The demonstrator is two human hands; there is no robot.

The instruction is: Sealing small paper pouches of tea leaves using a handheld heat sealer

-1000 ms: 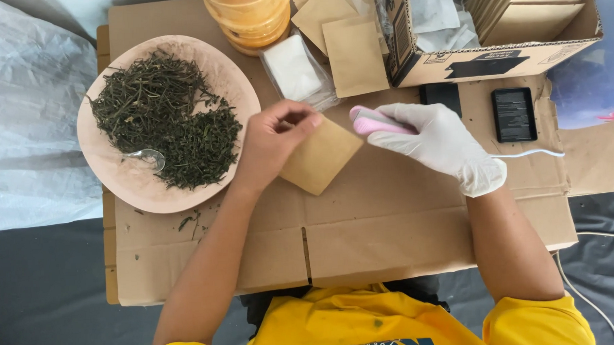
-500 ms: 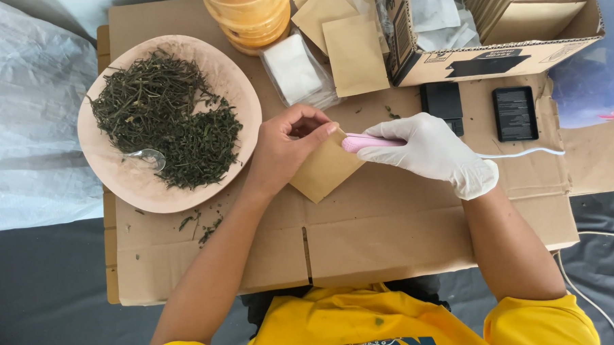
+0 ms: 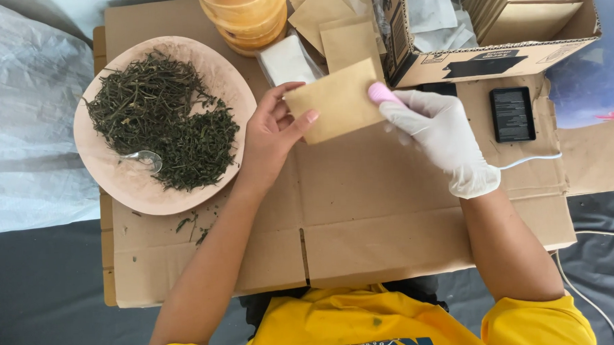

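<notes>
Small kraft paper pouch (image 3: 335,102) held up just above the cardboard-covered table (image 3: 383,224), near the middle of the view. Pinched at its 9 o'clock edge by the bare left hand (image 3: 273,134), thumb on the face and fingers behind. Pressed at its 3 o'clock edge by the pink handheld tool (image 3: 382,92), gripped in the white-gloved right hand (image 3: 442,137). Best done, probably, with the pouch kept flat and taut, the tool square to the edge, the bare fingers well clear of its tip.

At 12 o'clock of the pouch, loose matching pouches (image 3: 346,32) and a white packet (image 3: 288,59); beyond, a stack of yellow-orange tubs (image 3: 247,18). At 2 o'clock, an open cardboard box (image 3: 493,57) with a black label on its side, holding more kraft pouches and clear bags. At 3 o'clock, a flat black rectangular device (image 3: 512,113) and a white cable (image 3: 531,159). At 9 o'clock, a round pale plate (image 3: 124,186) of dried green leaves (image 3: 159,126) with a metal spoon (image 3: 142,158)
</notes>
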